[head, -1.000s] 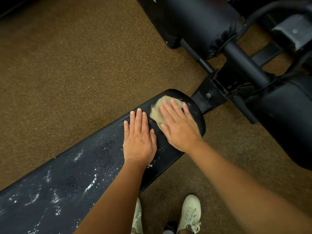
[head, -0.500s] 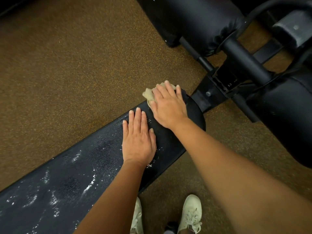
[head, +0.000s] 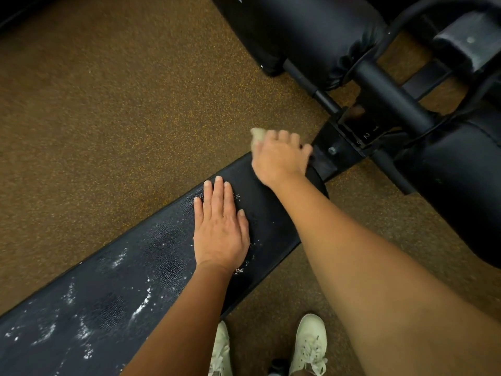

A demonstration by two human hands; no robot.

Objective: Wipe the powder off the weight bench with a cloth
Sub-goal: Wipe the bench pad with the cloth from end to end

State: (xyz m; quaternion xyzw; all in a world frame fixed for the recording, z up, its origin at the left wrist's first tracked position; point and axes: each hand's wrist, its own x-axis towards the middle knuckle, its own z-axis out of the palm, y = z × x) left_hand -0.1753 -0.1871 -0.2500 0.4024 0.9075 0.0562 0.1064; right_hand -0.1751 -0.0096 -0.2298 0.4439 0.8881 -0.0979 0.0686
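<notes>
**Hands wiping a powdered weight bench with a cloth**

A small beige cloth (head: 256, 134) sits at the far, rounded end of a black weight bench (head: 271, 221), with only one corner showing beyond the fingers that cover it. The right hand (head: 279, 158) lies over the cloth, its fingers bent down over the bench's end and gripping the cloth; this hand and the cloth are slightly blurred. The left hand (head: 221, 226) rests flat on the bench pad just nearer the viewer, with its fingers straight and close together, holding nothing. The two hands are near each other but not touching.

The pad runs diagonally from lower left to the upper middle. White powder (head: 141, 305) lies in streaks and specks across its nearer, left-hand stretch, with a few grains around the left hand. The pad between the hands looks dark and nearly free of powder.

Past the far end, a black metal bracket with a bolt (head: 332, 151) joins the bench to its frame. Two thick black padded rollers (head: 311, 31) stand out on either side of it. Below is a brown speckled floor (head: 108, 118). A pair of pale lace-up shoes (head: 309, 343) stands on it at the bottom edge, beside the bench.
</notes>
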